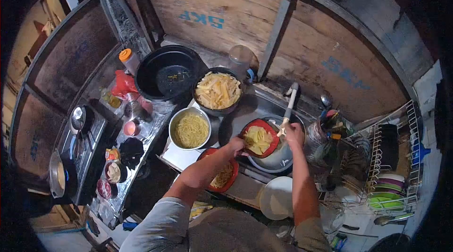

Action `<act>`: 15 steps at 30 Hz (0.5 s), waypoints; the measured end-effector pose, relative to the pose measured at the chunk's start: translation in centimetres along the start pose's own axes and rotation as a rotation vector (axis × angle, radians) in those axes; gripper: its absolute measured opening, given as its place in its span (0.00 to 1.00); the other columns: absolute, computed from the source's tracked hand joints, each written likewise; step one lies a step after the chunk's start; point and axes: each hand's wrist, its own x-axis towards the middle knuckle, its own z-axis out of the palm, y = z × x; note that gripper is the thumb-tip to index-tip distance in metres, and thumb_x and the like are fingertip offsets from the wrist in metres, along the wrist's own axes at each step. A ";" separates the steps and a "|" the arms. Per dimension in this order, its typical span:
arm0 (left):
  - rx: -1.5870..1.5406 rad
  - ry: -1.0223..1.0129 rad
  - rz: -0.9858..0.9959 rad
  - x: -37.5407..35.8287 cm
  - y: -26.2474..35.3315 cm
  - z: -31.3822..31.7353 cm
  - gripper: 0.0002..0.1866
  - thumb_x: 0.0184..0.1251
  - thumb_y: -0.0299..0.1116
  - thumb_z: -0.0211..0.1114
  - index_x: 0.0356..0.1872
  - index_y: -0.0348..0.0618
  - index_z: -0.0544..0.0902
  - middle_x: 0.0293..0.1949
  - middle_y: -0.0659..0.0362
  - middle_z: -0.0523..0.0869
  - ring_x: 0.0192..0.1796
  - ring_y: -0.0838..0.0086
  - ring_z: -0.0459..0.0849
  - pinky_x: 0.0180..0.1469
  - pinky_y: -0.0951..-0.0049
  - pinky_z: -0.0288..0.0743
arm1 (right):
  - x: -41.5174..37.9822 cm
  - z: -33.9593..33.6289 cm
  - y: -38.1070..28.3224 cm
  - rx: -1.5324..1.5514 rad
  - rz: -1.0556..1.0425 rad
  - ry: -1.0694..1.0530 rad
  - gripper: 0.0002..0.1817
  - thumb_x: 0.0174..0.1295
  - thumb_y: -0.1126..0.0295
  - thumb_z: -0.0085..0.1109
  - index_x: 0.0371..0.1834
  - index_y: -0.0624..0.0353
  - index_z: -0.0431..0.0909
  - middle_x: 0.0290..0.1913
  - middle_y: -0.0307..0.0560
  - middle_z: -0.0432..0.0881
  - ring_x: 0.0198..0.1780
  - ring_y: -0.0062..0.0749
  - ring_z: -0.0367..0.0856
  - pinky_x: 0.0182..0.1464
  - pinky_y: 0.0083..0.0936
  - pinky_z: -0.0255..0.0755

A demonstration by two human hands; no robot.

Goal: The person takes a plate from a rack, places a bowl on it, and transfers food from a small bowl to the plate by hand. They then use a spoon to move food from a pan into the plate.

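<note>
My left hand [237, 147] grips the near-left rim of a red bowl [275, 141], its fingers closed on the edge. Pale yellow cut pieces [258, 139], which look like sliced vegetable, fill the bowl. It is held over a metal basin [269, 168] of cloudy water in the sink. My right hand [295, 135] is at the cream-coloured tap [283, 127] on the end of a pale pipe, its fingers closed around it. The tap end sits just right of the bowl. Whether water runs from it I cannot make out.
Left of the sink stand a pot of pale strips [218, 90], a steel bowl of thin yellow shreds [190, 131] and a black tub [166, 73]. Another red bowl [224, 186] lies below my left forearm. A dish rack [390, 194] is at right, a stove [84, 150] at left.
</note>
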 end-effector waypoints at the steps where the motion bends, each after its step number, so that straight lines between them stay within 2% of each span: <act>1: -0.009 -0.039 0.010 -0.5 0.4 -0.4 0.23 0.67 0.27 0.57 0.64 0.47 0.74 0.56 0.55 0.83 0.52 0.62 0.86 0.45 0.52 0.85 | 0.4 0.1 1.0 0.140 0.059 -0.022 0.28 0.57 0.47 0.64 0.49 0.61 0.77 0.44 0.61 0.84 0.49 0.55 0.83 0.52 0.40 0.74; 2: 0.005 -0.030 0.008 -0.8 0.7 -0.9 0.23 0.67 0.28 0.58 0.64 0.48 0.74 0.55 0.56 0.84 0.52 0.63 0.86 0.44 0.53 0.85 | 1.6 1.1 3.3 0.218 0.073 -0.004 0.23 0.60 0.52 0.63 0.51 0.57 0.76 0.45 0.56 0.84 0.47 0.46 0.82 0.51 0.36 0.73; 5: 0.021 0.002 0.002 -2.2 1.7 -1.8 0.22 0.67 0.30 0.60 0.63 0.50 0.75 0.53 0.57 0.85 0.51 0.64 0.86 0.43 0.54 0.84 | 1.1 1.1 7.2 0.422 -0.043 0.127 0.21 0.61 0.58 0.63 0.52 0.59 0.75 0.40 0.46 0.82 0.37 0.30 0.81 0.30 0.29 0.76; 8: 0.018 0.034 0.018 -4.6 3.4 -1.9 0.22 0.67 0.31 0.61 0.63 0.50 0.75 0.53 0.57 0.85 0.50 0.65 0.86 0.43 0.56 0.84 | -2.7 -1.1 7.3 0.623 0.018 0.102 0.17 0.63 0.64 0.61 0.53 0.58 0.75 0.45 0.45 0.80 0.41 0.27 0.78 0.32 0.28 0.76; 10: 0.031 0.040 0.026 -5.5 3.8 -2.4 0.22 0.67 0.32 0.61 0.63 0.50 0.75 0.52 0.57 0.85 0.49 0.65 0.87 0.42 0.58 0.85 | -4.6 -1.6 8.6 0.550 0.010 0.104 0.15 0.64 0.69 0.59 0.52 0.58 0.75 0.47 0.44 0.78 0.44 0.28 0.78 0.34 0.25 0.76; 12: 0.011 0.033 0.124 -8.6 5.2 -0.8 0.20 0.67 0.28 0.57 0.61 0.46 0.76 0.50 0.53 0.86 0.44 0.62 0.88 0.37 0.57 0.85 | -7.5 -2.0 8.0 0.700 0.051 0.083 0.14 0.61 0.70 0.60 0.50 0.54 0.74 0.40 0.40 0.76 0.39 0.28 0.76 0.36 0.27 0.72; 13: -0.004 0.048 0.175 -9.8 5.6 -0.5 0.20 0.68 0.27 0.55 0.61 0.44 0.76 0.49 0.51 0.86 0.42 0.60 0.89 0.34 0.57 0.85 | -7.7 -1.3 9.4 0.711 0.037 0.052 0.14 0.61 0.71 0.60 0.50 0.54 0.74 0.42 0.41 0.76 0.41 0.28 0.76 0.35 0.27 0.72; 15: -0.059 0.037 0.180 -10.0 5.3 -1.3 0.20 0.68 0.27 0.55 0.61 0.44 0.76 0.49 0.52 0.86 0.44 0.61 0.88 0.33 0.57 0.86 | -7.9 -0.2 12.0 0.762 0.006 -0.031 0.13 0.63 0.71 0.59 0.50 0.56 0.75 0.45 0.43 0.77 0.43 0.30 0.78 0.34 0.25 0.74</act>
